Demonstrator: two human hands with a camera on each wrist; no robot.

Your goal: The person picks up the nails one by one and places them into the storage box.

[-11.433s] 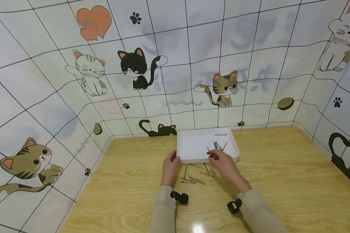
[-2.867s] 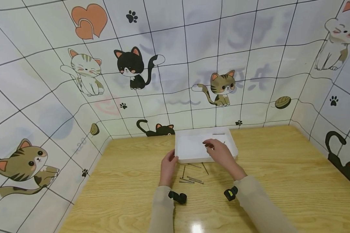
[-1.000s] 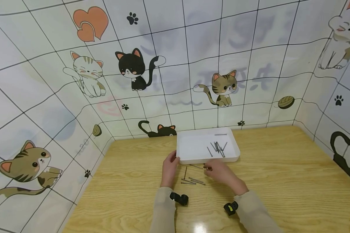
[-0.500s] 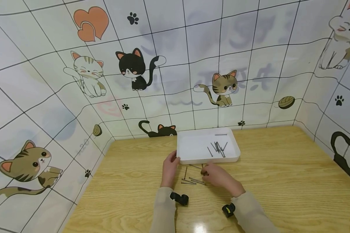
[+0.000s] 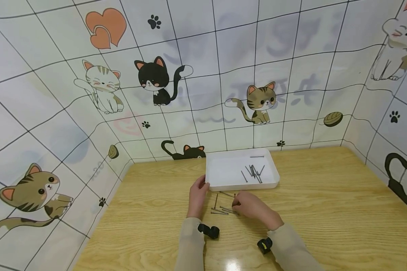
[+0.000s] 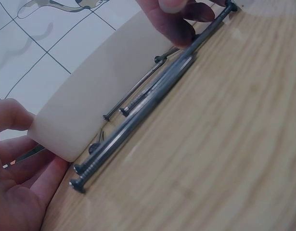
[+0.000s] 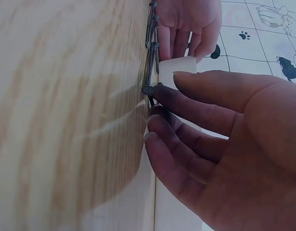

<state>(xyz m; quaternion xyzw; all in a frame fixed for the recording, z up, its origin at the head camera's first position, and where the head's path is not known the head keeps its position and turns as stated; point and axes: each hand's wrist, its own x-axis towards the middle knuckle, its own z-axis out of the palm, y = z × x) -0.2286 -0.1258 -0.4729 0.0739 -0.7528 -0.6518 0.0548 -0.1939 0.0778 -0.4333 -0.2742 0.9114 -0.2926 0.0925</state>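
Observation:
My left hand [image 5: 197, 196] grips the front left corner of a white tray [image 5: 224, 168], thumb and fingers about its wall in the left wrist view. Inside the tray lies a cluster of grey metal nails [image 5: 253, 172]. Several more nails [image 5: 220, 211] are scattered on the table in front of it. My right hand [image 5: 252, 207] is low over the right end of these loose nails. In the right wrist view its index fingertip touches a nail's head [image 7: 148, 90], while the thumb stands apart from the fingers. The head view hides part of that nail behind the hand.
A wood-grain table [image 5: 149, 233] carries everything. White walls with black grid lines and cartoon cats [image 5: 152, 79] rise behind the tray and at both sides. A small black camera is strapped to each wrist.
My right hand was over the tray about three seconds ago. It has come down to the loose nails and shifted slightly left and nearer. My left hand has stayed at the tray corner.

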